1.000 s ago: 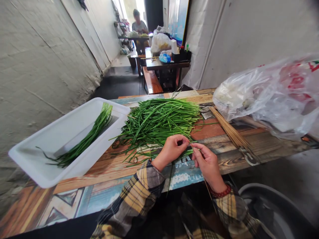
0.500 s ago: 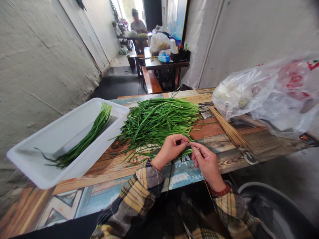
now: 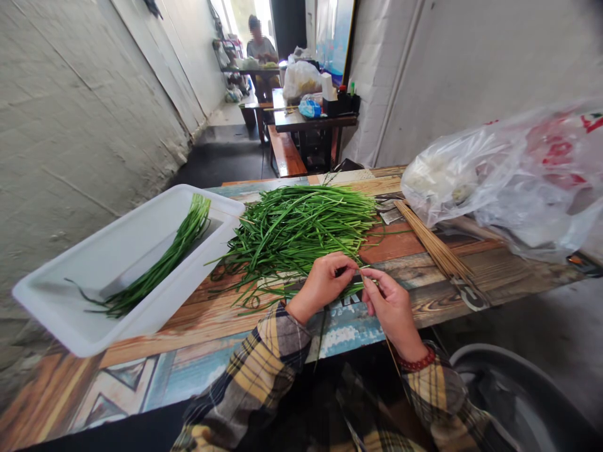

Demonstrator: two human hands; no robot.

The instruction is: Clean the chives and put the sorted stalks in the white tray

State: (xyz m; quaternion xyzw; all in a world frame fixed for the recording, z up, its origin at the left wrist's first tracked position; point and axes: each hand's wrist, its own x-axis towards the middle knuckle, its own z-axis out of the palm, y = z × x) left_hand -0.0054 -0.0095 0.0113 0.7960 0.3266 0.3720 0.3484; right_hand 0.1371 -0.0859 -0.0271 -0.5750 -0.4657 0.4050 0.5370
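Note:
My left hand [image 3: 327,282] is closed in a pinch beside the near edge of a heap of garlic chives [image 3: 306,226]. A few chive strands run beneath it, their leafy ends trailing out to the left and a pale green part showing between my hands. Close against its fingertips, my right hand [image 3: 389,307] is also pinched, with a thin wooden skewer [image 3: 392,355] slanting down from it past the wrist. The skewer's tip is hidden by my fingers. To the left, a bundle of chives [image 3: 164,267] lies in a white plastic tub [image 3: 61,295].
Loose bamboo skewers [image 3: 436,245] lie on the table's right side, near a filled clear plastic bag [image 3: 509,182]. A grey basin [image 3: 522,383] stands below the table edge. Farther off, a person [image 3: 260,47] sits behind another table [image 3: 315,120] holding bags and bottles.
My hands stay almost in place, fingertips together. The distant person's head and arms have shifted slightly.

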